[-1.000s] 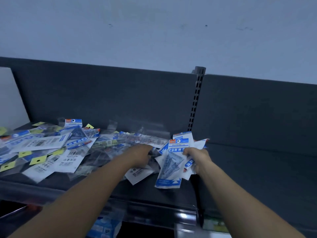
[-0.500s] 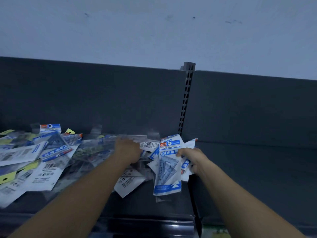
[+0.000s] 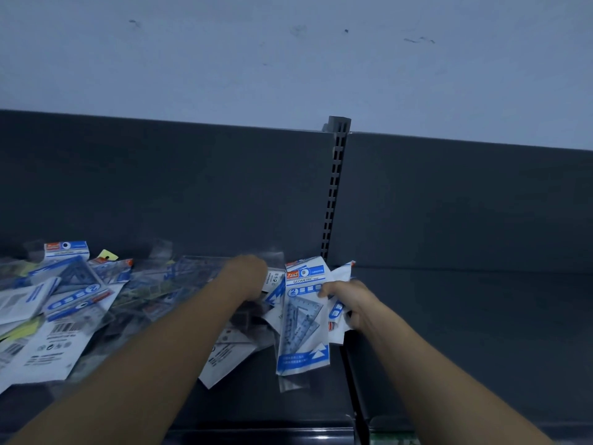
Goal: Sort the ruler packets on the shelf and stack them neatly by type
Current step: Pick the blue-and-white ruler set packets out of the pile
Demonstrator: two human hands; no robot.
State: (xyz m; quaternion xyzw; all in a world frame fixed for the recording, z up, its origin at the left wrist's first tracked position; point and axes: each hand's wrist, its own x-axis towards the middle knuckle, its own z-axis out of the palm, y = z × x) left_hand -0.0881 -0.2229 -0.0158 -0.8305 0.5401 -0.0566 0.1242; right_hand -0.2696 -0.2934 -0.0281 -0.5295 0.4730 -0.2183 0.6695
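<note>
A jumble of ruler packets (image 3: 73,303), white and blue with clear plastic, covers the left half of the dark shelf (image 3: 308,403). My right hand (image 3: 351,305) grips a small bundle of blue "Geometric" set-square packets (image 3: 305,319), thumb on the front one, held upright near the shelf's middle. My left hand (image 3: 248,277) reaches into the pile just left of that bundle; its fingers are curled downward among the packets and mostly hidden. A white packet (image 3: 224,354) lies back side up under my left forearm.
A slotted upright post (image 3: 335,187) divides the dark back panel. The shelf section (image 3: 465,332) to the right of the post is bare. A pale wall (image 3: 288,53) rises above the panel. The shelf's front lip (image 3: 272,435) runs along the bottom.
The view has shifted right and tilted up a little. My left hand has pushed further back into the pile. My right hand still holds the same bundle.
</note>
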